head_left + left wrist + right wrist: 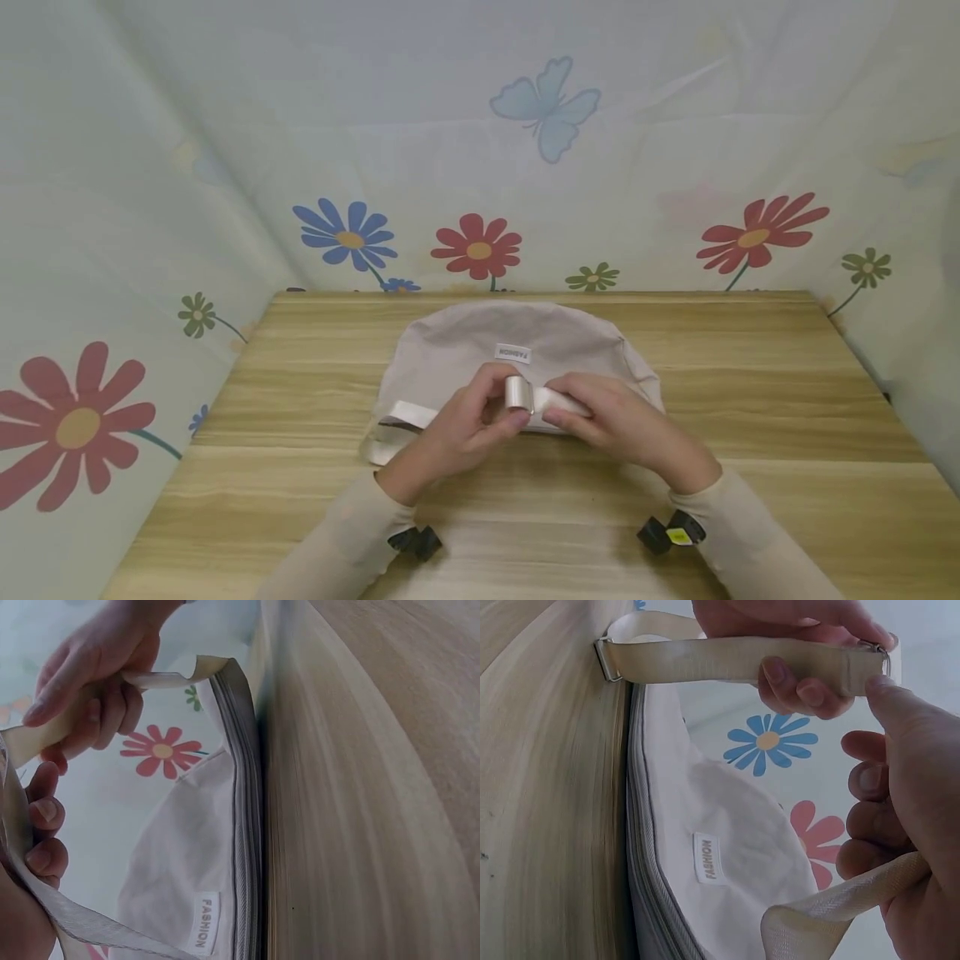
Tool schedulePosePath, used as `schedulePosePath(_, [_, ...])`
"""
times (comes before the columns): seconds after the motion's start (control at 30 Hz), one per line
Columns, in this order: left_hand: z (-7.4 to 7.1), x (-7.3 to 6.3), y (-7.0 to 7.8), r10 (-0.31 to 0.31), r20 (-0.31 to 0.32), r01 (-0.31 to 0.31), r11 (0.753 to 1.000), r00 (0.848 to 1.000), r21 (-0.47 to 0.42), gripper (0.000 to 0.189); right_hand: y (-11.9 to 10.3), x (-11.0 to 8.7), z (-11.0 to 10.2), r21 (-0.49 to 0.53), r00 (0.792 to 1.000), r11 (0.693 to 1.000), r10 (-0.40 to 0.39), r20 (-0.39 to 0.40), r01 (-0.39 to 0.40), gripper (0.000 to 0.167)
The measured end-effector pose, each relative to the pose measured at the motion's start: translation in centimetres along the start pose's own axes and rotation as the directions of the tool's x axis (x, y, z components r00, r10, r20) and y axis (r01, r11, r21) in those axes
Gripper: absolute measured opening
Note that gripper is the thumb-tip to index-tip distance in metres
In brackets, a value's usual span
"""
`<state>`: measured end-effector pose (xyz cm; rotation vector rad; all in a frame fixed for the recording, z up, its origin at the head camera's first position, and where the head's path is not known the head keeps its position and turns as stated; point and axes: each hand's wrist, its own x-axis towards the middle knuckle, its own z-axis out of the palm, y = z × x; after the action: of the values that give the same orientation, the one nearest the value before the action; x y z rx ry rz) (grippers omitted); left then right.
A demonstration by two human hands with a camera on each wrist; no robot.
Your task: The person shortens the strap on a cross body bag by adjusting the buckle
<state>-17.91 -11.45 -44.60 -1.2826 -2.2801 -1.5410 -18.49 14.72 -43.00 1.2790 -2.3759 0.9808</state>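
Pale fabric bag, its satiny strap held between two hands

A soft bag (442, 350) in a muted pinkish beige lies on the wood-grained table (750, 375), in front of the person and near the table's far edge. Its outline is domed, with the curved side pointing away from the person, and the cloth looks matt and gently wrinkled. A small white label (513, 353) on the upper face reads FASHION, upside down from the head view. A greyish zipper (247, 765) runs along the bag's edge close to the tabletop, as both wrist views show.

The strap (727, 660) is creamier than the bag, flat and ribbon-like, with a slight sheen. At one end it loops through a rectangular metal ring (601, 660); further along, between the hands, sits a thin metal buckle (886, 664).

The left hand (468, 421) grips the strap beside the buckle, where the band folds over into a short, shiny loop. The right hand (618, 417) has its fingers curled round another stretch of the strap, its thumb close against the buckle; whether the thumb touches the metal is hard to tell. Both hands are above the bag's near side.
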Motion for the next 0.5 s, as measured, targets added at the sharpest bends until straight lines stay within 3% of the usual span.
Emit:
schedulePosePath(0.17, [0.19, 0.15, 0.23, -0.058, 0.012, 0.057, 0.998, 0.998, 0.016, 0.038, -0.3, 0.3, 0.09, -0.016, 1.0, 1.0, -0.008, 0.027, 0.009, 0.025])
schedulePosePath(0.33, [0.19, 0.38, 0.44, -0.112, 0.015, 0.111, 0.99, 0.994, 0.087, 0.04, -0.29, 0.22, 0.02, -0.023, 0.999, 1.0, -0.003, 0.036, 0.004, 0.026])
schedulePosePath(0.5, [0.2, 0.46, 0.57, -0.13, -0.005, 0.129, 0.979, 0.991, 0.157, 0.041, -0.29, 0.17, 0.06, -0.049, 0.999, 0.998, -0.041, 0.019, 0.042, 0.039])
